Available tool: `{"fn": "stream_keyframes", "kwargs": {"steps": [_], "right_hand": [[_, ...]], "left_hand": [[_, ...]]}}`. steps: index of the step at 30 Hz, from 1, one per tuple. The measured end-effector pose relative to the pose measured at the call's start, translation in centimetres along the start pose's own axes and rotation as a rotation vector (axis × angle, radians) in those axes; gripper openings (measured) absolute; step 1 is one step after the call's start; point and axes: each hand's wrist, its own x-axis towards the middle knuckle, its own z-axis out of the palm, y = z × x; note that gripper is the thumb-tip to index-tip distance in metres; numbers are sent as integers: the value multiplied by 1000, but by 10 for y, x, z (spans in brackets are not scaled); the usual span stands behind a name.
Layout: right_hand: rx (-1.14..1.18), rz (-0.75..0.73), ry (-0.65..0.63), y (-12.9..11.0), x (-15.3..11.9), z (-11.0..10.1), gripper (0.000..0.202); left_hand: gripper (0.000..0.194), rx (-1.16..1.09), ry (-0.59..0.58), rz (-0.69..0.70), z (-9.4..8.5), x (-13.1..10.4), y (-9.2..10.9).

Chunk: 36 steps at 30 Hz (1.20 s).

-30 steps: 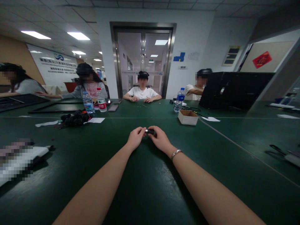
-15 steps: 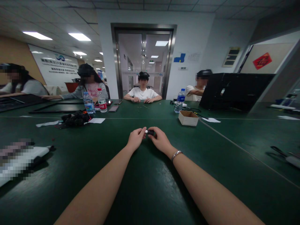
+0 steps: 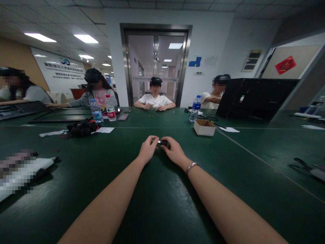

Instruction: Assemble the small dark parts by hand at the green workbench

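Between my two hands is a small black tube-like piece (image 3: 163, 143) with a shiny silver part at its left end. I cannot make out its exact kind. My left hand (image 3: 147, 149) pinches the silver end between thumb and fingers, covering part of it. On the other side, my right hand (image 3: 175, 150), with a metal bracelet (image 3: 191, 167) at the wrist, grips the black end. Both hands are closed, low over the green tabletop (image 3: 162, 189).
An open cardboard box (image 3: 204, 128) sits ahead to the right, near a water bottle (image 3: 195, 108). Black cables (image 3: 82, 128) and two bottles (image 3: 96, 111) stand ahead left. A large black panel (image 3: 256, 100) rises at right. Several people sit around the table.
My left fingers have shifted and arched slightly higher over the silver end, and less silver shows. My right hand stays almost still.
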Motion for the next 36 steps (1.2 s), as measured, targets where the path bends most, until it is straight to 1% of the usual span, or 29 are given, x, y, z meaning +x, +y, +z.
{"fn": "stream_keyframes", "kwargs": {"steps": [2, 5, 7, 16, 18, 21, 23, 26, 28, 30, 32, 33, 34, 36], "right_hand": [[3, 0, 7, 0, 0, 0, 23], [-1, 3, 10, 0, 0, 0, 22], [-9, 4, 8, -1, 0, -1, 22], [-35, 4, -17, -7, -1, -3, 22], [-72, -3, -38, -8, -1, -3, 21], [-175, -18, -111, -9, -2, -6, 16], [-258, -32, -174, -11, -3, -9, 14], [-388, -78, -233, -14, -5, -10, 19], [-481, -118, -239, -17, -5, -9, 18], [-558, -140, -226, -19, -6, -9, 13], [-602, -131, -210, -18, -8, -13, 9], [-618, -113, -204, -15, -10, -18, 8], [-637, -86, -199, -11, -13, -26, 9], [-688, -6, -190, 3, -21, -47, 14]], "left_hand": [[36, -73, -9, 19, -1, -1, 2], [27, -133, -36, -5, -2, -1, 6], [24, -145, -47, -19, -2, 0, 7], [28, -162, -57, -25, -1, 3, 0], [30, -141, -81, -20, -2, 2, 0], [33, -77, -157, 4, -3, 2, 0], [36, 2, -197, 37, -5, 1, 1], [40, 217, -191, 107, -6, -3, 4], [42, 372, -194, 171, -8, -6, 6], [42, 499, -187, 220, -14, -11, 9], [39, 651, -161, 215, -27, -17, 12], [40, 754, -144, 188, -37, -21, 13], [42, 874, -132, 150, -50, -25, 15], [46, 1144, -79, 66, -83, -35, 17]]}}
